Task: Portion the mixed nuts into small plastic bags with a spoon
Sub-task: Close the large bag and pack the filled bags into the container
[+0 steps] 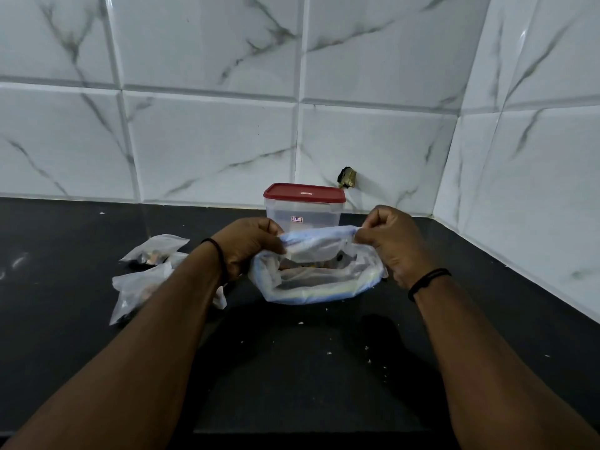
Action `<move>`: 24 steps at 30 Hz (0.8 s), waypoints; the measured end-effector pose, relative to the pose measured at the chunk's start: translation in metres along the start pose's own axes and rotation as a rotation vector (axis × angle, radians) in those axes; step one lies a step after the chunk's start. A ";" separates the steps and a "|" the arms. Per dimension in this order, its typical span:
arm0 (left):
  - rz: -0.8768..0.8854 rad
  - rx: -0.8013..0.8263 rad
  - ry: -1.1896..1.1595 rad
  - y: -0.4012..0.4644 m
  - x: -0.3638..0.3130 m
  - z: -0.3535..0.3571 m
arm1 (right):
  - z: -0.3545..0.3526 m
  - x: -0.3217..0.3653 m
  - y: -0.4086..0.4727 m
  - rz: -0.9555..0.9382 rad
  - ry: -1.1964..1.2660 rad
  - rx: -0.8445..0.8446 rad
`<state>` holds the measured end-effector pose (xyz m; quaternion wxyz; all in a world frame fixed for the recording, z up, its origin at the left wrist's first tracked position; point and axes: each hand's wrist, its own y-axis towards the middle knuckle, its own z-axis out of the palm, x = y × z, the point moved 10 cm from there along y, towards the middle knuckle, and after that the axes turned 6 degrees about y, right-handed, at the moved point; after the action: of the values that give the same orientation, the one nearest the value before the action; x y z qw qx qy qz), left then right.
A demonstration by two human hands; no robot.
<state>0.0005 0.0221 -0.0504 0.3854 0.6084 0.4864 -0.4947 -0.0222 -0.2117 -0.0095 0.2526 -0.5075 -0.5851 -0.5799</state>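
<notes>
Both hands are on the big plastic bag (316, 280) mid-counter: left hand (250, 246) pinches its top edge at one end, right hand (393, 243) pinches the other, fingers curled tight. Nuts show dimly inside. Filled small bags (154, 251) lie to the left; a red-lidded container (303, 206) stands just behind.

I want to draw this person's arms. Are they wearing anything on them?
Both forearms are bare, with no sleeves showing. The left hand has a thin black band round its wrist. The right hand has a thicker black band round its wrist. No rings, gloves or watch can be seen on either hand.
</notes>
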 end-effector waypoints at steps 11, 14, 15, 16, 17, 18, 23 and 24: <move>0.057 -0.776 0.930 -0.027 -0.035 -0.047 | -0.006 0.004 -0.017 0.062 -0.657 -0.164; 0.012 -0.665 0.644 -0.021 -0.015 -0.051 | -0.005 -0.025 -0.025 0.340 -0.080 -0.118; -0.001 -0.612 0.478 -0.018 -0.007 -0.050 | 0.002 -0.032 -0.029 0.433 0.117 -0.069; -0.032 -0.534 0.255 -0.014 0.004 -0.047 | 0.011 -0.036 -0.033 0.508 0.262 0.005; -0.088 -0.422 0.025 -0.012 0.015 -0.039 | 0.019 -0.037 -0.037 0.562 0.344 0.092; -0.152 -0.289 -0.125 -0.011 0.022 -0.029 | 0.024 -0.037 -0.040 0.591 0.391 0.174; -0.130 0.110 -0.292 -0.025 0.007 -0.007 | 0.021 -0.029 -0.036 0.533 0.695 0.237; -0.098 0.079 -0.267 -0.025 0.002 -0.011 | 0.020 -0.029 -0.035 0.533 0.729 0.221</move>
<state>-0.0209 0.0387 -0.0501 0.3978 0.5275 0.4400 -0.6082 -0.0375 -0.1955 -0.0538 0.6346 -0.3732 -0.3656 -0.5695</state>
